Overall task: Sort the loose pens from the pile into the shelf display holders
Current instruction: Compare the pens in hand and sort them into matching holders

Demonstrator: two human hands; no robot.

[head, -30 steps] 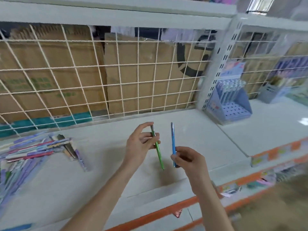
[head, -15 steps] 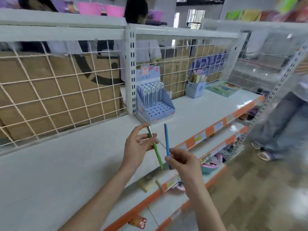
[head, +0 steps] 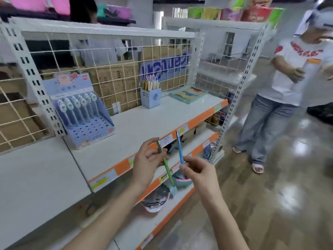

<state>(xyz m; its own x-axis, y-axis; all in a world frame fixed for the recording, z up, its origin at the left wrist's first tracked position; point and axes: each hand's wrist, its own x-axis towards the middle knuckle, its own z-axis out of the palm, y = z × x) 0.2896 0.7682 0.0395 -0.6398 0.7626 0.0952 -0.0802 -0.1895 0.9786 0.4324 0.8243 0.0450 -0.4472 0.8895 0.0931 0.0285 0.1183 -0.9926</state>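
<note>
Both hands are raised in front of the shelf edge, forearms coming in from the bottom of the view. Left hand (head: 146,162): fingers curled, thumb and fingertips pinching a green pen (head: 166,164) near its upper end; the pen hangs tilted, its lower tip pointing down and to the right. Right hand (head: 199,171): fingers bent, pinching a blue pen (head: 179,148) by its lower end; this pen stands nearly upright, just beside the green one but apart from it. Both pens are in the air over the orange-trimmed front of the white shelf (head: 144,123), not in any holder.

Below the hands: lower shelves with small goods, too blurred to name.

Further back on the white shelf, left: a light blue tiered display holder (head: 84,120) with a row of white-topped pens standing at its back and open holes in front. It sits beside a perforated upright post (head: 34,78).

Further right, against the wire grid backing (head: 111,56): a small blue pen cup (head: 151,98) holding pastel pens. Beyond it, a flat tray of coloured items (head: 188,94).

Behind the grid: cardboard boxes (head: 115,78).

Far right, in the aisle: a person in a white shirt and jeans (head: 281,91), standing on a glossy floor.
</note>
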